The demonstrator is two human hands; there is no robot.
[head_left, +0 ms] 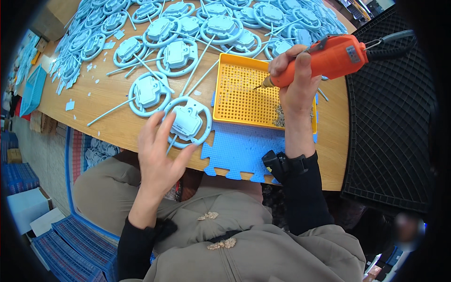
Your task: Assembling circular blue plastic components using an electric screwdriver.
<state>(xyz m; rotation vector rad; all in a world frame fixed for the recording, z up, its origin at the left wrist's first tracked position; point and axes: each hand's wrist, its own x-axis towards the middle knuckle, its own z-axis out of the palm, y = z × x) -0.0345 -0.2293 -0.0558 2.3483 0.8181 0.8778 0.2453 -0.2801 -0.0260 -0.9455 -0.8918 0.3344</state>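
My left hand is spread open at the near-left rim of a light blue ring-shaped plastic part. Its fingertips overlap the ring; whether they touch it I cannot tell. That part has a boxy centre, and a thin rod shows by my fingers. In my right hand is an orange electric screwdriver, gripped round its body. The bit points left and down over a yellow perforated tray. Small screws are heaped in the tray's near-right corner, partly hidden by my right wrist.
Many similar blue parts cover the far side of the wooden table. A blue foam mat lies under the tray. Black grid-like mesh stands at the right edge. The screwdriver's cable runs right. A blue basket is far left.
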